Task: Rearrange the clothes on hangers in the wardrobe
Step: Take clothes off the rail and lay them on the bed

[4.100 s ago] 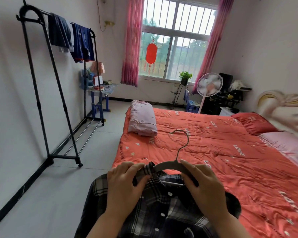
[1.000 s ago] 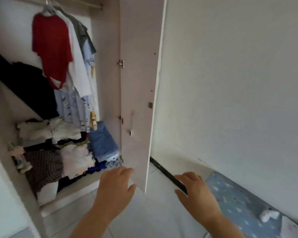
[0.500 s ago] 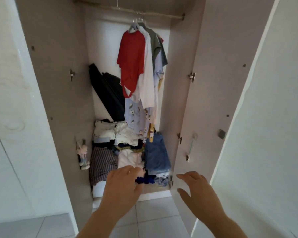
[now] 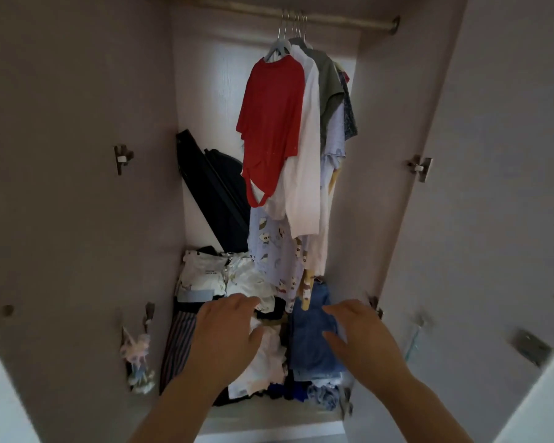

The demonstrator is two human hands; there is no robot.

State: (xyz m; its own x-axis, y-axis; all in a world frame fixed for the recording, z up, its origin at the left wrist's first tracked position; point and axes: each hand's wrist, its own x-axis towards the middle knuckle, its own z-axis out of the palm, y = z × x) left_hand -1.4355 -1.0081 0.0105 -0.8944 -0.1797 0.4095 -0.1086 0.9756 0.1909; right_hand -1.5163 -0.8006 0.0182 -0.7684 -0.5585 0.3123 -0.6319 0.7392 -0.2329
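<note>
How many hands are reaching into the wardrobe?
2. The left hand hovers over the white folded clothes; the right hand hovers over the folded jeans. Both are open and empty.

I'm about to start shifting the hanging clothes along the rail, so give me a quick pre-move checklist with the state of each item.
1. Both doors open: ok.
2. Left hand empty: ok, open over the folded pile.
3. Right hand empty: ok, open, near the folded jeans.
4. Hangers hooked on the rail: ok, bunched toward its right half.
5. Free rail left of the red T-shirt: ok.
6. Number of garments behind the white shirt: cannot tell, they overlap.
</note>
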